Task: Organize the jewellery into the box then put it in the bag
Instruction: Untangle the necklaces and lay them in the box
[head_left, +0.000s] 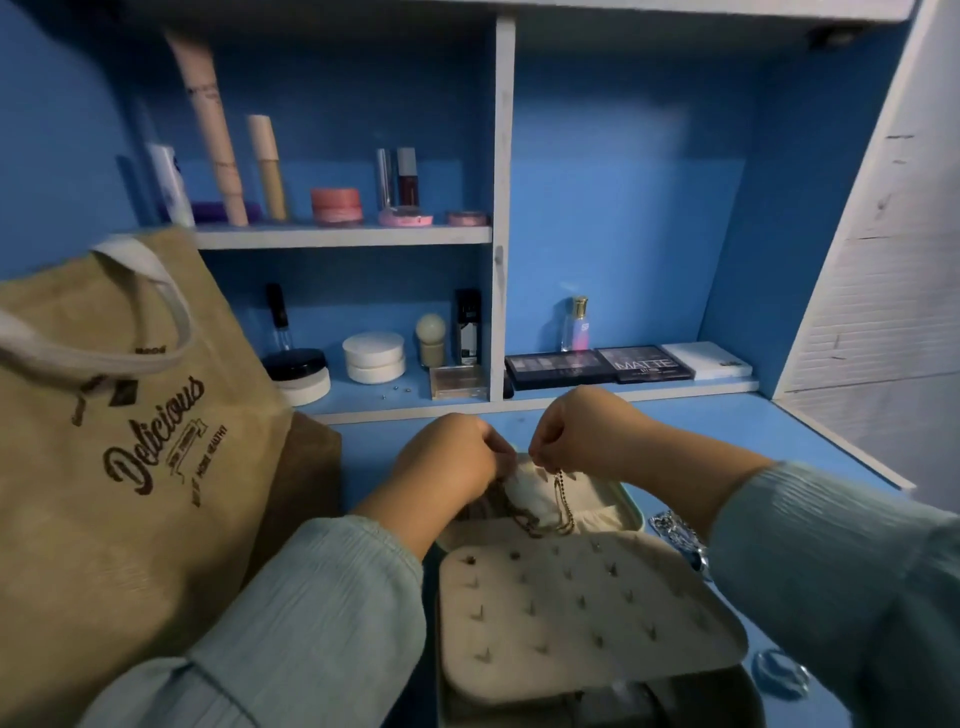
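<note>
The open jewellery box (571, 597) lies near the tabletop's (727, 431) front edge, its long axis running from front to back, with the studded earring panel (587, 603) tilted toward the person. Over the lid's cream pocket (524, 493), the right hand (576, 431) pinches a dark beaded chain (563, 499), which hangs straight down into the box. The left hand (447, 457) has its fingers curled at the pocket's edge, gripping the fabric. A silver chain (680, 535) lies just right of the box. The jute bag (119, 441) stands at the left edge.
</note>
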